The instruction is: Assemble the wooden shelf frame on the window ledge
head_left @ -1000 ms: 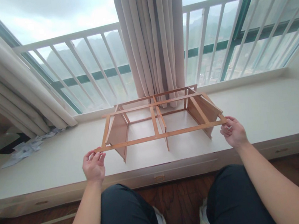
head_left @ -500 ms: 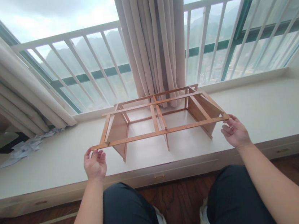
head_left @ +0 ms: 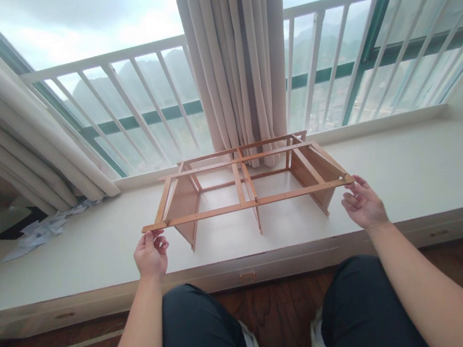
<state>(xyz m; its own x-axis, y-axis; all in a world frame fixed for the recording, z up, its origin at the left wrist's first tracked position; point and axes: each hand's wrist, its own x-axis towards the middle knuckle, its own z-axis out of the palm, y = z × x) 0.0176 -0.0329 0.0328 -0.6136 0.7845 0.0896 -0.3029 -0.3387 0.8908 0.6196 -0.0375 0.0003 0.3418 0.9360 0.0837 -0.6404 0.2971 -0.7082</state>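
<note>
Although the head view takes in nearly all of the wooden rack (head_left: 239, 186), several details cannot be verified. At the right hand (head_left: 362, 205), some fingertips are lost behind the end of the front rail (head_left: 207, 215); at the left hand (head_left: 152, 255), the rail covers part of the fingers. Both forearms are cut off by the lower edge, and I cannot identify the dark item beside the crumpled papers (head_left: 38, 232) at far left.

The rack stands on the white ledge (head_left: 417, 173), before the middle curtain (head_left: 240, 54). Its long axis runs left to right, roughly along the window; the left panel (head_left: 185, 204) and right panel (head_left: 326, 167) run from the curtain side towards the person's knees (head_left: 199, 324).

Right hand: thumb and fingers pinch the rail's right end. Left hand: fingers curled, thumb at or just below the left end; whether it grips, I cannot tell.
</note>
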